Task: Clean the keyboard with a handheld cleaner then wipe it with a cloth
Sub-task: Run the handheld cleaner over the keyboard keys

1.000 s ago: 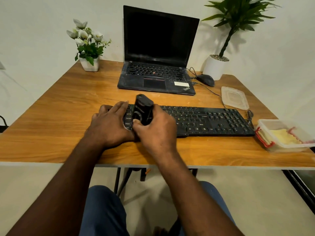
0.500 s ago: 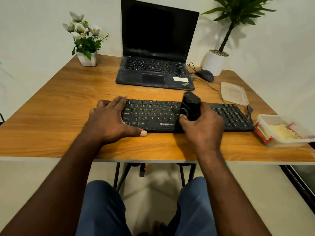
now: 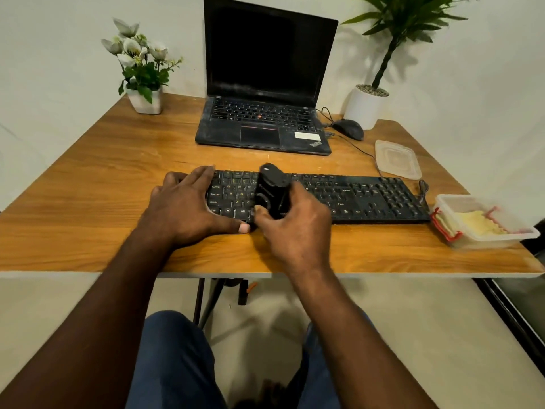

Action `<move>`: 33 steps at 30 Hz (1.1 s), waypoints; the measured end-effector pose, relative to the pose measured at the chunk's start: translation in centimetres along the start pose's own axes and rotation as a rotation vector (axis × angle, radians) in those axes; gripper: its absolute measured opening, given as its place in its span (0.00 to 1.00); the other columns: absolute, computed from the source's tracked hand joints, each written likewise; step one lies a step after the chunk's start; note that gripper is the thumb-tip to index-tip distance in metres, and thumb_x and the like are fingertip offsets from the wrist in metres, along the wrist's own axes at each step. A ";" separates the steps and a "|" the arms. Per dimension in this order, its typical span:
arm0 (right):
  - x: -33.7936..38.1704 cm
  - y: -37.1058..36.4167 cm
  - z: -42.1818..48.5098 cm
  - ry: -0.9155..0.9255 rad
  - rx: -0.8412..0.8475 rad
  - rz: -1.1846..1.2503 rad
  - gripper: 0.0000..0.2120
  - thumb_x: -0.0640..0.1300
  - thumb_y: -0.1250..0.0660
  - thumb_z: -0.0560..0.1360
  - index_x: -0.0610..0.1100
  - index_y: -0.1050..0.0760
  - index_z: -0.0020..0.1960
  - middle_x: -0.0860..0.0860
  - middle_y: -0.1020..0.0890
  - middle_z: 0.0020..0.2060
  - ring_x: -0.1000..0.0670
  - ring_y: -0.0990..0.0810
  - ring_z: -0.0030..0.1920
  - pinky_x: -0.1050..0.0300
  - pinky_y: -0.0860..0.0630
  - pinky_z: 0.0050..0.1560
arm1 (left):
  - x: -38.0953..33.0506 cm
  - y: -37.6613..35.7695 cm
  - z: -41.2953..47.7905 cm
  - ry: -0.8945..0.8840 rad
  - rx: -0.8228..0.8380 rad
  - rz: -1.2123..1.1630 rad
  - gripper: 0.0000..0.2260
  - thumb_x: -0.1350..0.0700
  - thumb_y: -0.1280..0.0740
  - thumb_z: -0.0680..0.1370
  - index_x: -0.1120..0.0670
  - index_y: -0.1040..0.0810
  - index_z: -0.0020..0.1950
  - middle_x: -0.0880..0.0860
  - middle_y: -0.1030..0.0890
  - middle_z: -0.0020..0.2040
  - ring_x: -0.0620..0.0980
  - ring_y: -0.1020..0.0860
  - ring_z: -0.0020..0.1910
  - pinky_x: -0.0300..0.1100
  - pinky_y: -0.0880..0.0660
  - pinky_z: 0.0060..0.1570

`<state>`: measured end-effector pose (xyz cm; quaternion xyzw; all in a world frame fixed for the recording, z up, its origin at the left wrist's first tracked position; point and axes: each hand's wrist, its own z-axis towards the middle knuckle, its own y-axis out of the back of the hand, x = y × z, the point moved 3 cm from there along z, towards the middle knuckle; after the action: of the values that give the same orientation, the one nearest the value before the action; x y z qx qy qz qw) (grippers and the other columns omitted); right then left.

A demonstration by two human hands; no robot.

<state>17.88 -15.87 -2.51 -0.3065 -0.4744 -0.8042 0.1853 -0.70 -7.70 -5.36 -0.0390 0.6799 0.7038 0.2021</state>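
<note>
A long black keyboard [image 3: 359, 199] lies across the wooden desk in front of me. My right hand [image 3: 295, 228] grips a black handheld cleaner [image 3: 272, 190], which stands upright on the left-middle keys. My left hand [image 3: 185, 208] rests flat on the keyboard's left end, fingers straight and thumb along its front edge. A yellow cloth [image 3: 477, 224] lies inside a clear plastic box [image 3: 460, 242] with red clips at the right end of the keyboard.
Behind the keyboard stands an open black laptop [image 3: 265, 125] with a dark screen. A mouse [image 3: 349, 129], a white plant pot [image 3: 365, 106] and the box's clear lid [image 3: 396, 159] sit at the back right. A flower pot [image 3: 146, 98] is back left.
My right hand has swept the cleaner from the keyboard's left end to its middle and back toward the left. The left hand stays on the left end.
</note>
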 end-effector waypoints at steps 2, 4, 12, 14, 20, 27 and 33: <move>-2.6 2.1 0.4 -0.068 -0.076 -0.038 0.21 0.51 0.22 0.73 0.49 0.22 0.63 0.54 0.17 0.54 0.55 0.18 0.52 0.61 0.18 0.51 | 0.0 0.0 0.1 0.002 0.004 0.005 0.65 0.12 0.44 0.53 0.44 0.52 0.84 0.44 0.46 0.84 0.55 0.44 0.77 0.59 0.39 0.70; -5.0 4.1 0.8 -0.132 -0.153 -0.080 0.23 0.51 0.22 0.72 0.49 0.23 0.64 0.52 0.16 0.55 0.54 0.17 0.53 0.65 0.21 0.49 | 0.1 0.1 0.1 0.002 0.013 0.003 0.65 0.13 0.44 0.54 0.44 0.52 0.84 0.44 0.46 0.84 0.55 0.44 0.77 0.60 0.39 0.70; -4.2 3.7 0.1 -0.117 -0.206 -0.060 0.20 0.50 0.21 0.72 0.48 0.21 0.62 0.53 0.16 0.53 0.56 0.19 0.51 0.77 0.34 0.43 | -0.1 0.0 -0.3 0.007 0.024 -0.030 0.61 0.16 0.37 0.59 0.44 0.52 0.84 0.44 0.46 0.84 0.55 0.44 0.77 0.60 0.40 0.71; -2.4 1.9 -0.5 -0.073 -0.155 -0.025 0.20 0.50 0.22 0.72 0.48 0.21 0.62 0.55 0.17 0.53 0.58 0.20 0.50 0.78 0.34 0.42 | -0.1 0.0 -0.4 0.012 0.018 -0.035 0.61 0.16 0.36 0.59 0.44 0.51 0.84 0.44 0.45 0.83 0.55 0.43 0.76 0.59 0.40 0.70; 3.8 -3.5 -1.9 0.110 -0.019 0.068 0.20 0.48 0.22 0.72 0.48 0.22 0.62 0.53 0.17 0.53 0.51 0.19 0.53 0.48 0.19 0.58 | 0.0 1.2 -0.9 -0.020 0.081 -0.203 0.41 0.37 0.29 0.65 0.41 0.36 0.77 0.41 0.32 0.71 0.54 0.40 0.72 0.57 0.38 0.64; 2.1 -2.1 -1.5 0.087 -0.007 0.029 0.20 0.49 0.23 0.73 0.48 0.22 0.63 0.54 0.17 0.53 0.54 0.19 0.53 0.56 0.18 0.55 | -0.2 2.2 -1.5 0.025 0.105 -0.323 0.51 0.40 0.21 0.66 0.42 0.44 0.83 0.44 0.34 0.73 0.52 0.41 0.73 0.61 0.39 0.72; -4.2 3.2 -0.4 -0.077 -0.164 -0.064 0.21 0.50 0.22 0.72 0.48 0.21 0.62 0.53 0.15 0.53 0.57 0.19 0.50 0.74 0.30 0.44 | -1.1 2.5 -2.1 0.052 0.112 -0.299 0.53 0.41 0.20 0.67 0.43 0.48 0.84 0.49 0.40 0.80 0.55 0.43 0.77 0.61 0.42 0.75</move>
<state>22.76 -17.76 -3.37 -0.3361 -0.4234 -0.8334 0.1153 -1.02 -9.95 -2.80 -0.1469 0.7097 0.6256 0.2887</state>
